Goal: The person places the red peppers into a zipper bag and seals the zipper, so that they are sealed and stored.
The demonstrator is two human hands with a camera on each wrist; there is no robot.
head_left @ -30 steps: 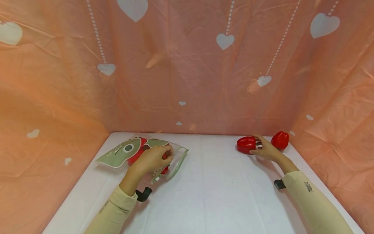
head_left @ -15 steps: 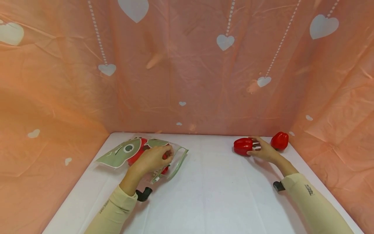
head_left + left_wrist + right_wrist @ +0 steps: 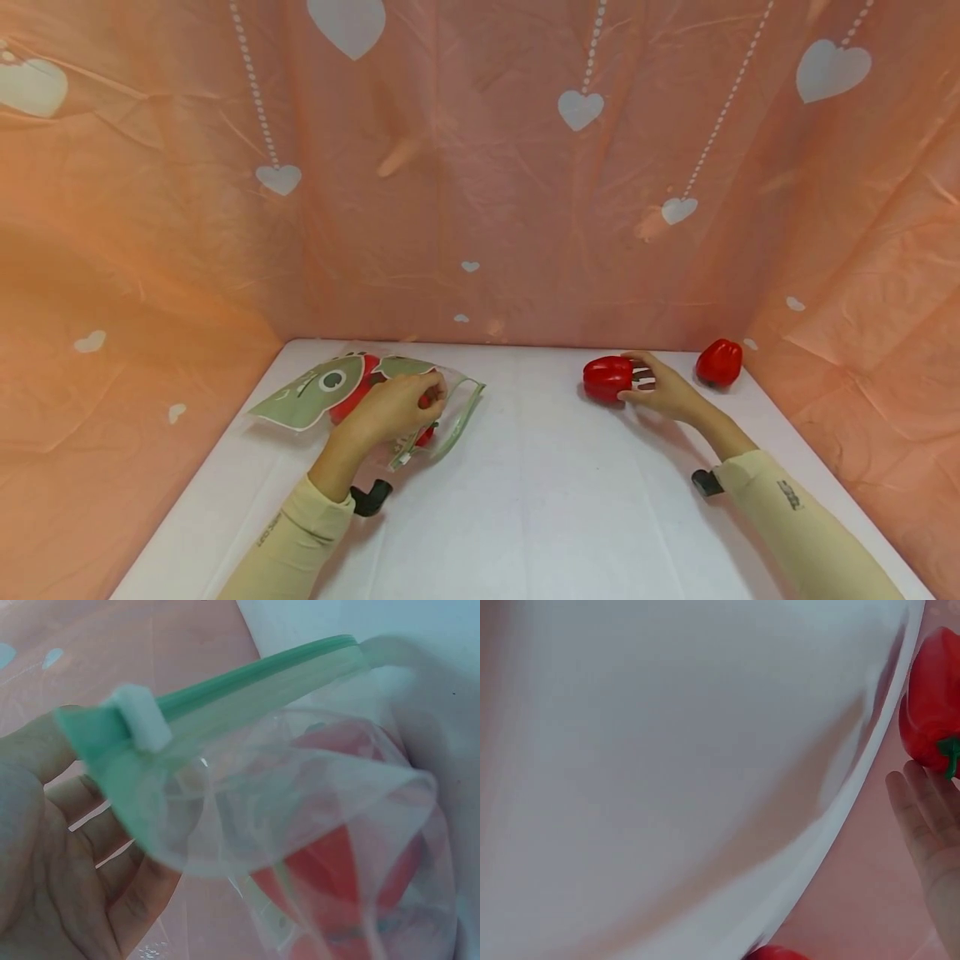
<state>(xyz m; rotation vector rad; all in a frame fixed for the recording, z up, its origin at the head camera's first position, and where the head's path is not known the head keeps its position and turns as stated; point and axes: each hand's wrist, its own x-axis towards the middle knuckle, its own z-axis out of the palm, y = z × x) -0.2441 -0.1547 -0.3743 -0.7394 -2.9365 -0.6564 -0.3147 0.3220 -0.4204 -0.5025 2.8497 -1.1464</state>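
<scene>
In the head view my left hand (image 3: 393, 406) pinches the upper edge of a clear zip bag (image 3: 297, 404) with a green cartoon print. The left wrist view shows the bag's green zip strip (image 3: 255, 679) and white slider (image 3: 141, 718) beside my thumb and fingers. Red contents (image 3: 326, 870) show through the plastic; a red bell pepper seems to be among them. On the right, my right hand (image 3: 663, 392) holds a red bell pepper (image 3: 606, 380) by its end, thumb and fingertips on it. Its green stem (image 3: 949, 754) faces my fingers in the right wrist view.
A second red bell pepper (image 3: 720, 363) stands at the table's far right corner. The white tabletop (image 3: 517, 483) lies between my hands. Orange cloth (image 3: 480, 208) with white hearts hangs behind and on both sides.
My right hand and the red bell pepper in it have moved left, away from the second pepper. My left hand and the bag have stayed in place.
</scene>
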